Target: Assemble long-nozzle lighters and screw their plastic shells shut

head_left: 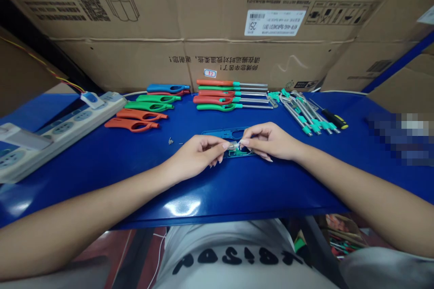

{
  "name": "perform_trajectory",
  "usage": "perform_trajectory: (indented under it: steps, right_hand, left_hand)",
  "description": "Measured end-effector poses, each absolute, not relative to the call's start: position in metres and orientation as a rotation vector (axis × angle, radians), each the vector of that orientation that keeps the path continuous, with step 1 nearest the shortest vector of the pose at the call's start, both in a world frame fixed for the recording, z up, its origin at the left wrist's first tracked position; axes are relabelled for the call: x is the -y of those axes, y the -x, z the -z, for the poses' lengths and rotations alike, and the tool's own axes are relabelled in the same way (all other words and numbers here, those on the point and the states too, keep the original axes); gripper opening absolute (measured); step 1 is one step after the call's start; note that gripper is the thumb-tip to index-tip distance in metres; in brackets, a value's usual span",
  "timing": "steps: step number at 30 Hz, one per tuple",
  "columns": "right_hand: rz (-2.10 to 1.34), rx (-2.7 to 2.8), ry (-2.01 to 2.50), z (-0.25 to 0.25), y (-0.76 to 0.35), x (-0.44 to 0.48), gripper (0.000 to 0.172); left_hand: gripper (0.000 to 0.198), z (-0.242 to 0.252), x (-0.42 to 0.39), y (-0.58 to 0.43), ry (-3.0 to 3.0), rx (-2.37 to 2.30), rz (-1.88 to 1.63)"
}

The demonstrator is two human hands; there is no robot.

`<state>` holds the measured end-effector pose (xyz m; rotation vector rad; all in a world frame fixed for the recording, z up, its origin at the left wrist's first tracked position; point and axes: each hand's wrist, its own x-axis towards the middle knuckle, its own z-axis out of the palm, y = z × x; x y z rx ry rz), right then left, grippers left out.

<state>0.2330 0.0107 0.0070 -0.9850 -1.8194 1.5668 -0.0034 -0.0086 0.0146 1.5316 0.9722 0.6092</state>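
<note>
My left hand (191,156) is closed in a pinch on a small clear lighter fuel tank (232,146). Fingertips of my right hand (276,141) pinch a thin white tube (239,145) at the tank's right end. The two hands almost meet over blue lighter handle halves (217,133) lying on the table. The lower half, partly hidden by my fingers, has a turquoise part inside it. Left of my left hand lie several tiny screws (171,141).
Loose coloured lighter handles (137,114) lie left, beside a power strip (64,133). Long-nosed lighters (233,95) are stacked at the back. Metal lighter tubes with turquoise parts (305,113) and a screwdriver (334,118) lie right. A cardboard wall (135,63) closes the back.
</note>
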Motion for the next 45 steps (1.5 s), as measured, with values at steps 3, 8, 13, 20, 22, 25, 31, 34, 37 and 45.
perform_trajectory:
  steps: [3, 8, 13, 20, 22, 25, 31, 34, 37, 45]
  right_hand:
    - [-1.535, 1.812, 1.023, -0.008, -0.230, -0.009, 0.040]
    - [-1.476, 1.785, 1.052, -0.006, -0.227, -0.005, 0.043]
    - [-1.433, 1.772, 1.064, -0.004, -0.225, -0.004, 0.043]
    - [-1.410, 1.756, 1.099, -0.006, -0.223, -0.002, 0.043]
    - [-1.408, 1.768, 1.115, -0.005, -0.224, -0.001, 0.044]
    - [-1.404, 1.776, 1.126, -0.004, -0.224, 0.000, 0.045]
    - [-1.432, 1.775, 1.110, -0.005, -0.222, -0.001, 0.043]
    - [-1.483, 1.723, 1.084, -0.008, -0.222, -0.003, 0.045]
    - [-1.520, 1.701, 1.058, -0.009, -0.222, -0.005, 0.047]
    - [-1.484, 1.725, 1.087, -0.007, -0.222, -0.004, 0.050]
  left_hand:
    - [0.034, -0.013, 0.009, 0.003, -1.526, -0.972, -0.622]
    - [0.038, -0.012, 0.012, 0.002, -1.545, -0.969, -0.675]
    - [0.036, -0.010, 0.013, 0.000, -1.568, -0.974, -0.703]
    - [0.039, -0.009, 0.013, 0.001, -1.596, -0.964, -0.667]
    - [0.038, -0.010, 0.014, 0.000, -1.614, -0.968, -0.683]
    - [0.039, -0.010, 0.015, 0.000, -1.631, -0.966, -0.714]
    - [0.040, -0.010, 0.015, 0.000, -1.593, -0.964, -0.693]
    - [0.038, -0.013, 0.015, -0.001, -1.537, -0.970, -0.703]
    - [0.037, -0.015, 0.014, -0.001, -1.508, -0.981, -0.695]
    - [0.040, -0.012, 0.013, 0.000, -1.561, -0.976, -0.679]
